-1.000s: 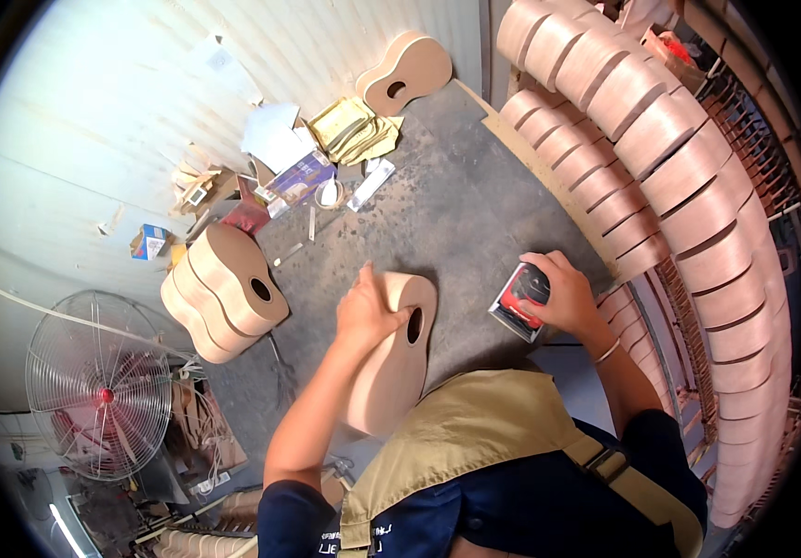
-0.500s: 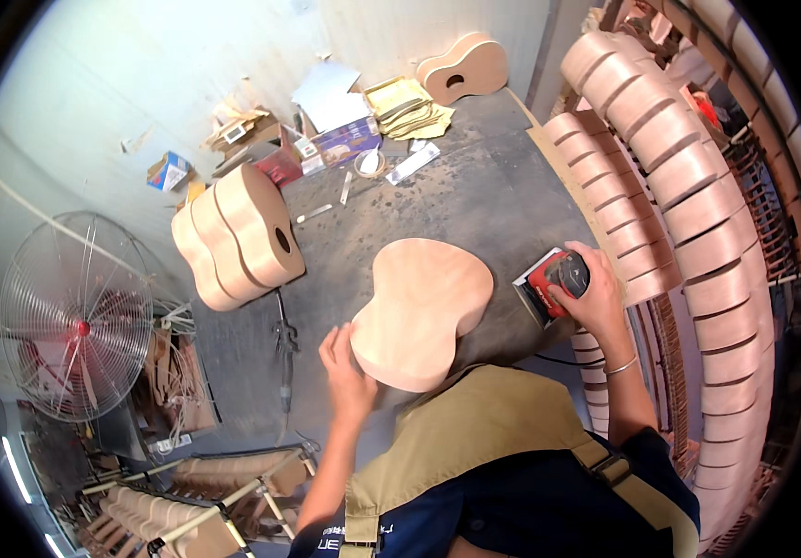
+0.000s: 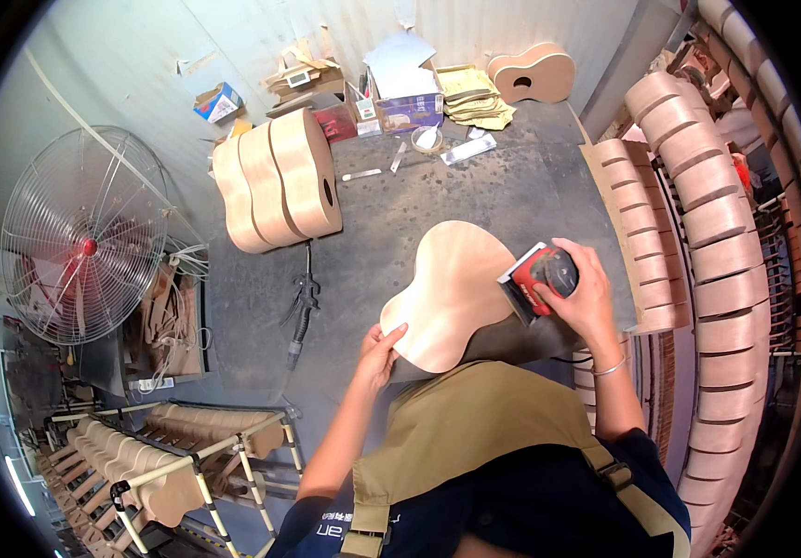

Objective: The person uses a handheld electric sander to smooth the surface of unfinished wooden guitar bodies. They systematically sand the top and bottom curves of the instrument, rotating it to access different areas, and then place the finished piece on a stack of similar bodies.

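Observation:
A pale wooden small guitar body (image 3: 447, 288) lies back-up on the dark workbench (image 3: 363, 205) before me. My left hand (image 3: 380, 353) grips its lower left edge, thumb on the face. My right hand (image 3: 577, 298) is wrapped round a red and black sander (image 3: 540, 270), held tilted at the body's upper right edge; I cannot tell whether they touch. Beneath that side is a dark pad or cloth (image 3: 521, 349). Left of the body lies an air blow gun (image 3: 306, 298) with its hose.
Several bodies (image 3: 261, 177) stand at the back left, another (image 3: 531, 74) at the back right. Boxes (image 3: 410, 112) and yellow sheets (image 3: 475, 98) line the wall. A fan (image 3: 89, 246) stands left, a rack (image 3: 186, 460) lower left, stacked bodies (image 3: 707, 232) right.
The body has been turned from soundhole showing to back up. My left hand has shifted to its near left edge and gripped it; my right hand has brought the sander closer.

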Tool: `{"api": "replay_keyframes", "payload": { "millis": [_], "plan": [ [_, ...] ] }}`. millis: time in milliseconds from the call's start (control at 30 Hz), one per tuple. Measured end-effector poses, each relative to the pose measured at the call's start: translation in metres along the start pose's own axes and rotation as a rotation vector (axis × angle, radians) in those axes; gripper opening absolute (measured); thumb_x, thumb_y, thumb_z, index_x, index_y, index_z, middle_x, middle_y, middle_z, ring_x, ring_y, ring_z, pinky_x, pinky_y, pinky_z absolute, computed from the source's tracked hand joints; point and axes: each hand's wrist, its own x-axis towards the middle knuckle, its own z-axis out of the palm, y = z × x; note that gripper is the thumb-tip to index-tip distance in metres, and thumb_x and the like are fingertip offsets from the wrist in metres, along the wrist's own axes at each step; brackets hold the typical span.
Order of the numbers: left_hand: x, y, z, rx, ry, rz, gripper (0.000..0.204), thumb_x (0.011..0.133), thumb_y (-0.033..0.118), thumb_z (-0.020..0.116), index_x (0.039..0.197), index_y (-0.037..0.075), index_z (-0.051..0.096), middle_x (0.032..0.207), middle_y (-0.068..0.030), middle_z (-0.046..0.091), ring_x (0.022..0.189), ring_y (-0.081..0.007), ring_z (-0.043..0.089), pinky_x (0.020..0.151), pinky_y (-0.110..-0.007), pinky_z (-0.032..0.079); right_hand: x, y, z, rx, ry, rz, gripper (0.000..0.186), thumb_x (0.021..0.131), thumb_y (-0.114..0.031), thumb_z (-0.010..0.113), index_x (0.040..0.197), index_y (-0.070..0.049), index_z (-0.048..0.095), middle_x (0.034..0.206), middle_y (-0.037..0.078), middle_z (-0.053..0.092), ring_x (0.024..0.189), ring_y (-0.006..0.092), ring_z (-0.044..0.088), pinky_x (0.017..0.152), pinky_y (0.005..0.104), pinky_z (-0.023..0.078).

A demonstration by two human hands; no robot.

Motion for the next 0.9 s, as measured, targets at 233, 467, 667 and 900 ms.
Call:
{"api": "replay_keyframes", "payload": {
  "millis": [233,467,667,900],
  "plan": [
    [0.034,-0.036,-0.001,0.334,-0.042,-0.206,0.037,0.094,0.036,0.096,0.118,0.012,0.081,0.111,-0.0007,0.084,0.102,-0.0106,0.078,0.088,-0.028,0.06,-0.005,-0.024,0.069,-0.067,-0.226,0.034,0.067,0.079,-0.022,0.098,0.14,-0.018,0.072,0.123,0.014,0.068,0.117,0.0396,0.072,0.097,0.0483,0.062],
    [0.035,-0.035,-0.004,0.366,-0.108,-0.186,0.034,0.1,0.036,0.091,0.117,0.007,0.082,0.106,-0.0003,0.084,0.089,-0.0091,0.077,0.081,-0.024,0.06,0.107,-0.025,0.134,-0.266,-0.247,-0.032,0.059,0.091,-0.041,0.088,0.139,-0.016,0.066,0.128,0.02,0.066,0.118,0.0447,0.069,0.095,0.0563,0.061],
    [0.033,-0.025,-0.002,0.463,-0.084,-0.187,0.036,0.1,0.031,0.092,0.12,0.002,0.081,0.108,-0.0034,0.084,0.089,-0.0105,0.077,0.078,-0.024,0.06,0.114,-0.078,0.185,-0.266,-0.352,-0.128,0.056,0.09,-0.04,0.087,0.135,-0.015,0.064,0.124,0.023,0.066,0.117,0.0475,0.07,0.092,0.0586,0.061],
    [0.034,-0.022,0.004,0.504,-0.104,-0.169,0.045,0.102,0.029,0.09,0.131,-0.003,0.076,0.118,-0.0099,0.084,0.102,-0.0201,0.082,0.094,-0.035,0.068,0.171,-0.03,0.185,-0.281,-0.114,-0.071,0.053,0.086,-0.036,0.087,0.131,-0.016,0.067,0.122,0.022,0.067,0.107,0.0453,0.072,0.085,0.0577,0.06]
  ]
}}
